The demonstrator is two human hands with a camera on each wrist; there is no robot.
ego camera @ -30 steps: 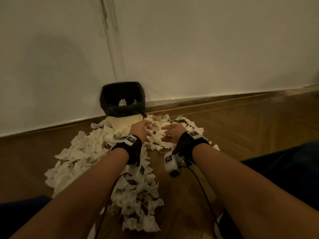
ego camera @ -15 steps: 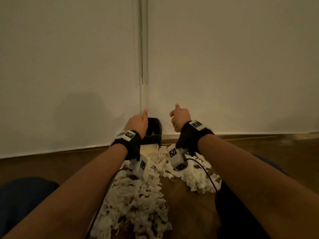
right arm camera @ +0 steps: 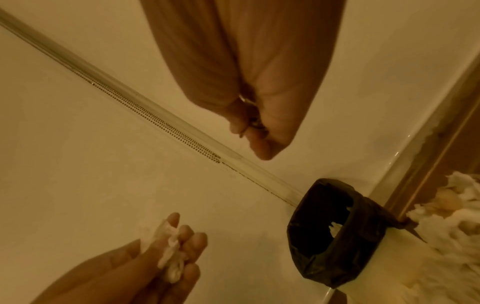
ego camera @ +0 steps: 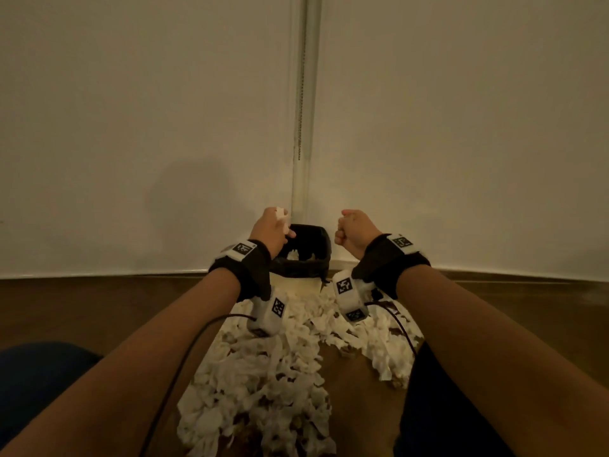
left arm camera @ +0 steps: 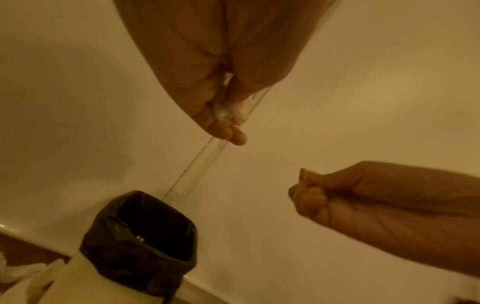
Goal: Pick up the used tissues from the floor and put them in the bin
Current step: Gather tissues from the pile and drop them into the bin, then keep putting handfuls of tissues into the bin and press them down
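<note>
A small white bin with a black liner (ego camera: pixel 311 266) stands against the wall, with a little tissue inside it. My left hand (ego camera: pixel 275 227) is raised over the bin's left rim and grips a crumpled white tissue (ego camera: pixel 281 216); the same tissue (right arm camera: pixel 171 259) shows between its fingers in the right wrist view. My right hand (ego camera: pixel 352 230) hovers just right of the bin as a closed fist (left arm camera: pixel 311 197), with no tissue visible in it. A large pile of used tissues (ego camera: pixel 263 374) covers the floor in front of the bin.
A white wall with a vertical seam (ego camera: pixel 301 110) rises right behind the bin. Wooden floor (ego camera: pixel 82 308) lies on both sides of the pile. Dark blue clothed knees (ego camera: pixel 36 374) frame the lower corners. Cables run from the wrist cameras.
Both hands rose from the tissue pile to the level of the bin's top, and the view tilted up toward the wall. Tissue now shows in the left hand.
</note>
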